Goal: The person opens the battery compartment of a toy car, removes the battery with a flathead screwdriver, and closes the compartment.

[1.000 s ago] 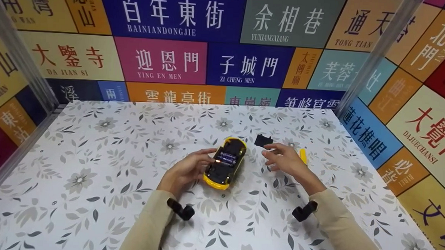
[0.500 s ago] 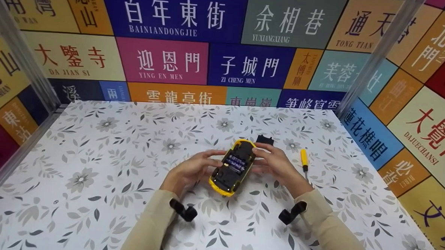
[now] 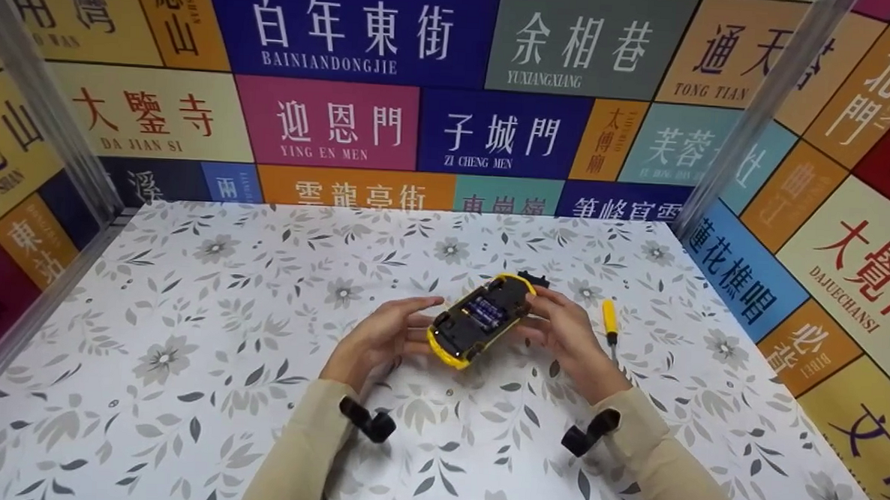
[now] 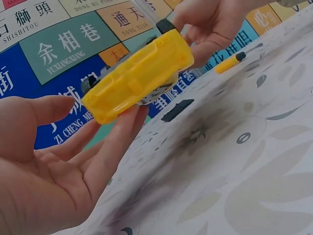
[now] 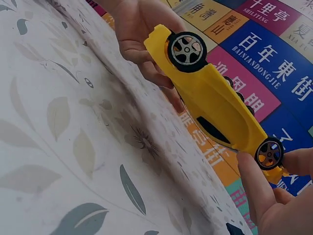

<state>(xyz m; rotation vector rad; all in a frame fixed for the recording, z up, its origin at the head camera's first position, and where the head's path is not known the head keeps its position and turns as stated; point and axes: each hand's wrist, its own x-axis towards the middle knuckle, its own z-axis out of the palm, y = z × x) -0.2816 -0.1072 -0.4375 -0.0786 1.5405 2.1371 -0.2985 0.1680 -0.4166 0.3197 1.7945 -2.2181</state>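
Observation:
A yellow toy car (image 3: 485, 317) is held upside down above the table, its black underside up. Several purple batteries (image 3: 487, 312) lie in a recess in that underside. My right hand (image 3: 567, 332) pinches the far right end, thumb and fingers around it near a wheel (image 5: 269, 152). Under the near left end, the fingers of my left hand (image 3: 377, 341) support the yellow body. My left thumb (image 4: 54, 108) is raised clear of the car in the left wrist view. A flat black cover (image 4: 177, 110) lies on the table beyond the car, partly hidden in the head view.
A screwdriver (image 3: 609, 321) with a yellow handle lies to the right of my right hand. The table (image 3: 264, 272) has a white leaf-patterned covering. Panels with large lettering (image 3: 338, 121) rise behind and at both sides.
My right hand has come left and taken hold of the car. The car has been lifted, moved right and turned clockwise. My left thumb has come off it, and the screwdriver shows more fully.

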